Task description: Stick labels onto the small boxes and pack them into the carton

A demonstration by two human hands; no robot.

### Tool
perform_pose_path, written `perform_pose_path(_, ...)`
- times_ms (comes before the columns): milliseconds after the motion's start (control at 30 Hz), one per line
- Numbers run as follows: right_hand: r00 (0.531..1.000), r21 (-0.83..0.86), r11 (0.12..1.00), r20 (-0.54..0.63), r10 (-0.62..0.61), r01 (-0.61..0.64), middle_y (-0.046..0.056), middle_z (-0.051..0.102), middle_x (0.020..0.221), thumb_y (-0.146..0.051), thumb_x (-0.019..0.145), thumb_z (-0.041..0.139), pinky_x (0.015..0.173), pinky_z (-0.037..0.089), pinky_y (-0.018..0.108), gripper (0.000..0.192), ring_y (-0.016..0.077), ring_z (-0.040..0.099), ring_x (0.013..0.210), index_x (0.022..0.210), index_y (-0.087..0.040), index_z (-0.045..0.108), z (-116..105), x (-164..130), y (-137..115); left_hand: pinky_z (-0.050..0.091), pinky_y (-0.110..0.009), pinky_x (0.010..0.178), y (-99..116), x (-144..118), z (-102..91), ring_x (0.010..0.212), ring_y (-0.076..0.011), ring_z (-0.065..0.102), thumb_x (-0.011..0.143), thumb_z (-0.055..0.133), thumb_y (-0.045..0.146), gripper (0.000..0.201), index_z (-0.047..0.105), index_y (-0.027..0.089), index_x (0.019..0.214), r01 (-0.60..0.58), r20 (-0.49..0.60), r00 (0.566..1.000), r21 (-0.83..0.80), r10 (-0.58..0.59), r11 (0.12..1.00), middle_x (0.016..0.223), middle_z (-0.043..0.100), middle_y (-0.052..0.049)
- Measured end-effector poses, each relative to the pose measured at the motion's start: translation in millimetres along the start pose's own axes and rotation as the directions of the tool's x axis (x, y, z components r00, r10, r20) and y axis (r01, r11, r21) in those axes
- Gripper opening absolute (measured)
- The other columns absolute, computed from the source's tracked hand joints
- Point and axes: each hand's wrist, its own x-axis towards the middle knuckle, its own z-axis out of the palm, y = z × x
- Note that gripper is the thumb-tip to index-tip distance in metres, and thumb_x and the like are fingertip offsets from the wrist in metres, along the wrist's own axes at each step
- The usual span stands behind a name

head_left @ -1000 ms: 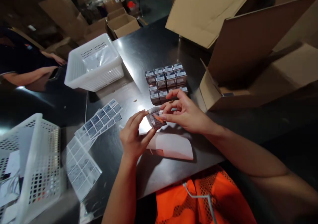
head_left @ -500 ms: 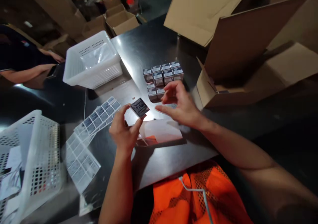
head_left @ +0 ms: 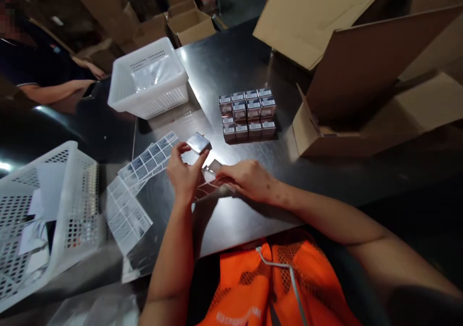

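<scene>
One small box [head_left: 198, 143] sits pinched in the fingers of the left hand [head_left: 185, 174], lifted above the dark desk [head_left: 231, 70]. It looks light and stiff, with glossy, perhaps slippery faces; its edges seem the surest place to grip. The right hand [head_left: 246, 179] lies low, fingers nearly closed on a sheet [head_left: 208, 187] on the desk. Roughly twelve labelled boxes [head_left: 248, 115] form a block beyond. Two white baskets [head_left: 150, 82] and two label sheets [head_left: 150, 159] lie to the left.

white perforated basket [head_left: 152, 87] | orange mesh vest [head_left: 275, 287] | black table [head_left: 231, 61]
</scene>
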Motion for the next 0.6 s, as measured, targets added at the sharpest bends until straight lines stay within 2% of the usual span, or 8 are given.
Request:
perform_pose_path(67, 0.988, -0.081, 0.989, -0.085, -0.13, 0.124, 0.004, 0.076, 0.08, -0.028, 0.097, 0.06, 0.067, 0.044, 0.027, 0.014, 0.0186, 0.07, 0.072, 0.096, -0.02, 0.071, 2.5, -1.1, -1.1, 0.046, -0.029, 0.072, -1.9, 1.2, 0.4, 0.073, -0.0146, 0.061, 0.067, 0.082, 0.047, 0.05, 0.063, 0.021, 0.105, -0.018, -0.026, 1.0, -0.01, 0.017, 1.0, 0.1, 0.071, -0.002)
perform_pose_path(167, 0.904, -0.21, 0.935, -0.268, -0.335, 0.284, 0.006, 0.076, 0.093, -0.02, 0.099, 0.056, 0.077, 0.047, 0.03, 0.019, 0.0198, 0.07, 0.087, 0.087, -0.018, 0.071, 6.4, -1.8, -3.7, 0.048, -0.033, 0.081, -7.0, 4.8, 1.8, 0.098, -0.0222, 0.063, 0.064, 0.083, 0.046, 0.05, 0.063, 0.02, 0.102, -0.022, -0.082, 0.996, -0.019, 0.021, 1.0, 0.102, 0.068, -0.005)
perform_pose_path(233, 0.856, -0.244, 0.911, -0.325, -0.401, 0.333, 0.006, 0.076, 0.099, -0.017, 0.099, 0.055, 0.084, 0.047, 0.033, 0.02, 0.0209, 0.067, 0.099, 0.086, -0.019, 0.071, 7.0, -2.4, -6.2, 0.047, -0.032, 0.078, -10.6, 7.0, 2.9, 0.098, -0.022, 0.063, 0.064, 0.084, 0.045, 0.05, 0.063, 0.019, 0.103, 0.01, -0.079, 0.997, -0.059, -0.015, 0.998, 0.101, 0.068, -0.005)
perform_pose_path(267, 0.851, -0.241, 0.906, -0.322, -0.414, 0.349, 0.005, 0.076, 0.098, -0.017, 0.099, 0.055, 0.087, 0.047, 0.035, 0.02, 0.0212, 0.066, 0.102, 0.087, -0.019, 0.071, 6.6, -2.7, -7.6, 0.047, -0.031, 0.076, -12.1, 7.6, 3.4, 0.096, -0.021, 0.064, 0.065, 0.084, 0.043, 0.051, 0.063, 0.019, 0.105, 0.027, -0.07, 0.997, -0.093, -0.034, 0.995, 0.101, 0.068, -0.005)
perform_pose_path(333, 0.877, -0.224, 0.915, -0.281, -0.39, 0.335, 0.007, 0.075, 0.099, -0.019, 0.099, 0.055, 0.09, 0.047, 0.037, 0.017, 0.0221, 0.064, 0.104, 0.097, -0.019, 0.071, 4.6, -3.6, -10.0, 0.046, -0.027, 0.071, -14.0, 7.8, 4.3, 0.095, -0.0195, 0.064, 0.066, 0.083, 0.04, 0.056, 0.063, 0.02, 0.115, 0.041, -0.052, 0.997, -0.156, -0.049, 0.987, 0.103, 0.068, -0.004)
perform_pose_path(433, 0.939, -0.243, 0.948, -0.224, -0.263, 0.207, 0.012, 0.073, 0.104, -0.024, 0.097, 0.06, 0.083, 0.049, 0.038, 0.023, 0.0247, 0.065, 0.099, 0.116, -0.015, 0.068, 2.0, -5.5, -11.6, 0.044, -0.024, 0.065, -12.6, 5.8, 4.9, 0.098, -0.0193, 0.063, 0.07, 0.081, 0.042, 0.062, 0.062, 0.023, 0.125, 0.008, -0.04, 0.999, -0.199, -0.016, 0.98, 0.108, 0.066, -0.006)
perform_pose_path(533, 0.962, -0.253, 0.957, -0.194, -0.191, 0.139, 0.009, 0.073, 0.09, -0.027, 0.096, 0.062, 0.071, 0.049, 0.034, 0.017, 0.0216, 0.066, 0.081, 0.102, -0.015, 0.072, 3.1, -8.0, -12.2, 0.043, -0.024, 0.062, -7.3, 3.2, 4.2, 0.089, -0.0175, 0.062, 0.072, 0.079, 0.049, 0.059, 0.064, 0.022, 0.122, 0.051, -0.04, 0.997, -0.226, -0.061, 0.973, 0.108, 0.065, -0.007)
perform_pose_path(600, 0.957, -0.229, 0.965, -0.225, -0.182, 0.13, 0.007, 0.074, 0.087, -0.027, 0.097, 0.06, 0.07, 0.05, 0.034, 0.016, 0.0207, 0.067, 0.08, 0.095, -0.017, 0.073, 5.9, -9.2, -12.2, 0.042, -0.024, 0.059, -3.4, 2.4, 3.3, 0.076, -0.0145, 0.059, 0.071, 0.077, 0.052, 0.06, 0.063, 0.02, 0.12, 0.124, -0.049, 0.989, -0.25, -0.14, 0.96, 0.107, 0.066, -0.007)
